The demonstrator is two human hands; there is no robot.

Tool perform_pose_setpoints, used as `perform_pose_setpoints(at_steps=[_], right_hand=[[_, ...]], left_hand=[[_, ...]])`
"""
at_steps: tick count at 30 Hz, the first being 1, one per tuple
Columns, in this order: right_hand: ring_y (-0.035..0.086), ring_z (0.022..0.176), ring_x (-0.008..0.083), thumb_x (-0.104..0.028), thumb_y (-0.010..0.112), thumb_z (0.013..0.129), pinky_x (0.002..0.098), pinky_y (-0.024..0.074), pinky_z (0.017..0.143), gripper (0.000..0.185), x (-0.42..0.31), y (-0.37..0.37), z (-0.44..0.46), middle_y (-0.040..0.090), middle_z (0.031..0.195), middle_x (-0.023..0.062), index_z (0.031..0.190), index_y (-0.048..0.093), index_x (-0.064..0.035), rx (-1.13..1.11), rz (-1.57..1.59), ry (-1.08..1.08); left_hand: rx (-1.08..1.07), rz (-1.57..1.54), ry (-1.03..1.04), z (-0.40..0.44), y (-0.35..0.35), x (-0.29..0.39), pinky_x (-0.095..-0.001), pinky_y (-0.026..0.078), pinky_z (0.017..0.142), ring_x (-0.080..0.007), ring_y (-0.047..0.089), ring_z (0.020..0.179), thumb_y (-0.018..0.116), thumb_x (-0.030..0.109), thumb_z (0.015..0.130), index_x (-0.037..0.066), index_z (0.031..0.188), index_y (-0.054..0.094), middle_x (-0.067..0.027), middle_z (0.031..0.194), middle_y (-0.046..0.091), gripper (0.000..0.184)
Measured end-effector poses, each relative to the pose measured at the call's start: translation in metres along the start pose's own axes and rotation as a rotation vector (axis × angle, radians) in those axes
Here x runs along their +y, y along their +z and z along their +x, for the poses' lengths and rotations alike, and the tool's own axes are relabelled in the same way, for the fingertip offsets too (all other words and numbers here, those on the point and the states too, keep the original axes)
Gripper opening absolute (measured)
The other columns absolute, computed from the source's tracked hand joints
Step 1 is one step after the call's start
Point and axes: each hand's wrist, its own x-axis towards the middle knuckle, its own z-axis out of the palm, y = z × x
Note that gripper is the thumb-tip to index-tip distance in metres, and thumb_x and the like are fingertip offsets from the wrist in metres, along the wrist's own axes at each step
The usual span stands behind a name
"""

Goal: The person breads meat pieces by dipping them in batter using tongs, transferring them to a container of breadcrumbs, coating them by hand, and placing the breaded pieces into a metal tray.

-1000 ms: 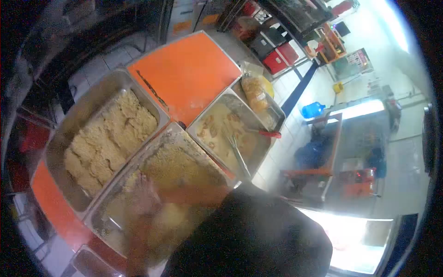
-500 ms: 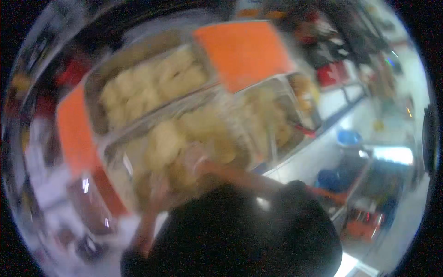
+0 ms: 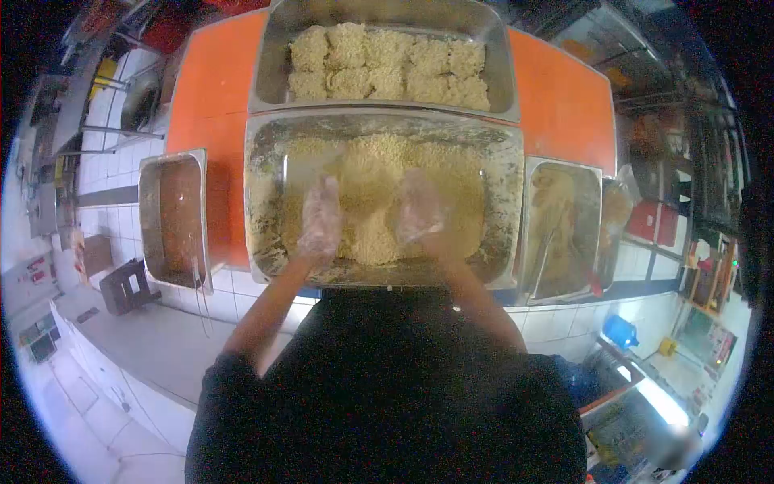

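A wide metal tray [image 3: 266, 129] of pale yellow breading crumbs [image 3: 375, 238] lies in front of me, its rim and walls smeared with crumbs. Over the left half of these crumbs is my left hand [image 3: 322, 222], pale with coating or a thin glove, fingers stretched away from me. My right hand [image 3: 422, 211] reaches over the right half, its fingers extended but blurred. Nothing shows in either hand. Between the hands the crumbs form a mound. Behind stands another metal tray [image 3: 270, 89] with rows of crumb-coated pieces [image 3: 387, 64].
Orange boards [image 3: 564, 97] flank the trays. At left is a narrow metal pan [image 3: 172, 234] with reddish-brown contents; at right, another metal pan [image 3: 562, 234] holds brownish pieces and a utensil. A blue container [image 3: 619, 331] stands at lower right.
The view has turned and straightened, so the trays now lie level ahead of me. My hands have moved apart over the crumbs and show more clearly.
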Motion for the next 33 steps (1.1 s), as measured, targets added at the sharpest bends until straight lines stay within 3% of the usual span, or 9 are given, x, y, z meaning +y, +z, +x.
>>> perform_pose_setpoints(at_steps=[3, 5, 6, 14, 21, 23, 27, 30, 33], right_hand=[[0.048, 0.116, 0.0245, -0.015, 0.041, 0.092, 0.0329, 0.0402, 0.098, 0.040, -0.005, -0.006, 0.018, 0.051, 0.127, 0.0123, 0.131, 0.044, -0.0072, 0.492, 0.108, -0.133], [0.047, 0.117, 0.0240, -0.014, 0.041, 0.093, 0.0312, 0.0410, 0.097, 0.039, 0.000, 0.002, 0.031, 0.050, 0.127, 0.0112, 0.132, 0.043, -0.0076, 0.656, 0.139, -0.172], [0.044, 0.121, 0.0270, -0.025, 0.045, 0.090, 0.0361, 0.0377, 0.100, 0.045, 0.003, 0.018, 0.041, 0.049, 0.129, 0.0128, 0.133, 0.042, -0.0111, 0.348, 0.068, -0.164], [0.040, 0.124, 0.0319, -0.052, 0.048, 0.081, 0.0476, 0.0240, 0.108, 0.061, -0.011, -0.002, 0.089, 0.046, 0.134, 0.0088, 0.132, 0.046, -0.0183, -0.206, -0.306, -0.427], [0.041, 0.124, 0.0288, -0.053, 0.045, 0.082, 0.0478, 0.0279, 0.105, 0.058, 0.002, 0.022, 0.101, 0.047, 0.133, 0.0088, 0.130, 0.047, -0.0201, -0.051, 0.079, -0.297], [0.042, 0.123, 0.0284, -0.052, 0.045, 0.083, 0.0478, 0.0294, 0.104, 0.057, -0.003, 0.019, 0.091, 0.048, 0.132, 0.0089, 0.130, 0.048, -0.0193, 0.020, -0.132, -0.349], [0.051, 0.110, 0.0330, -0.041, 0.044, 0.088, 0.0443, 0.0362, 0.099, 0.048, 0.022, 0.003, 0.060, 0.054, 0.119, 0.0156, 0.125, 0.050, -0.0118, 0.224, -0.036, -0.012], [0.057, 0.098, 0.0355, -0.035, 0.045, 0.089, 0.0431, 0.0405, 0.095, 0.043, 0.052, 0.029, 0.051, 0.060, 0.104, 0.0182, 0.121, 0.051, -0.0065, -0.138, 0.259, 0.432], [0.058, 0.086, 0.0322, -0.036, 0.047, 0.090, 0.0420, 0.0443, 0.088, 0.042, 0.029, 0.017, 0.052, 0.062, 0.089, 0.0149, 0.118, 0.053, -0.0037, 0.055, -0.215, 0.221]], left_hand=[[0.082, -0.253, 0.186, 0.011, -0.001, 0.002, -0.0449, 0.035, 0.098, -0.0285, 0.047, 0.114, 0.048, 0.022, 0.090, 0.003, 0.128, 0.043, -0.0152, 0.129, 0.046, 0.042], [-0.098, 1.187, 0.583, 0.001, -0.002, 0.042, -0.0465, 0.032, 0.103, -0.0302, 0.042, 0.122, 0.056, 0.020, 0.085, 0.005, 0.132, 0.041, -0.0131, 0.134, 0.043, 0.051], [-0.156, 1.255, 0.689, 0.012, 0.002, 0.037, -0.0463, 0.031, 0.103, -0.0303, 0.042, 0.122, 0.055, 0.021, 0.086, 0.005, 0.132, 0.041, -0.0132, 0.134, 0.043, 0.051], [-0.529, 1.054, 0.599, 0.083, 0.024, -0.007, -0.0446, 0.030, 0.104, -0.0316, 0.040, 0.123, 0.052, 0.024, 0.088, 0.008, 0.133, 0.039, -0.0143, 0.134, 0.043, 0.050], [-0.522, 1.050, 0.574, 0.093, 0.026, -0.018, -0.0430, 0.029, 0.106, -0.0327, 0.039, 0.124, 0.050, 0.027, 0.090, 0.010, 0.135, 0.038, -0.0153, 0.134, 0.043, 0.049], [-0.477, 1.057, 0.572, 0.087, 0.019, -0.024, -0.0426, 0.029, 0.106, -0.0330, 0.039, 0.125, 0.049, 0.028, 0.091, 0.010, 0.135, 0.038, -0.0155, 0.134, 0.043, 0.049], [-0.181, 1.110, 0.663, 0.054, -0.008, -0.012, -0.0417, 0.028, 0.107, -0.0337, 0.038, 0.125, 0.048, 0.029, 0.092, 0.011, 0.136, 0.037, -0.0161, 0.134, 0.043, 0.049], [0.158, 1.288, 0.520, 0.045, -0.041, -0.033, -0.0410, 0.027, 0.108, -0.0343, 0.037, 0.126, 0.045, 0.031, 0.093, 0.013, 0.137, 0.037, -0.0164, 0.136, 0.041, 0.048], [-0.160, 0.356, 0.148, 0.051, -0.050, -0.070, -0.0413, 0.032, 0.104, -0.0333, 0.041, 0.121, 0.043, 0.027, 0.094, 0.013, 0.136, 0.038, -0.0183, 0.130, 0.046, 0.045]])
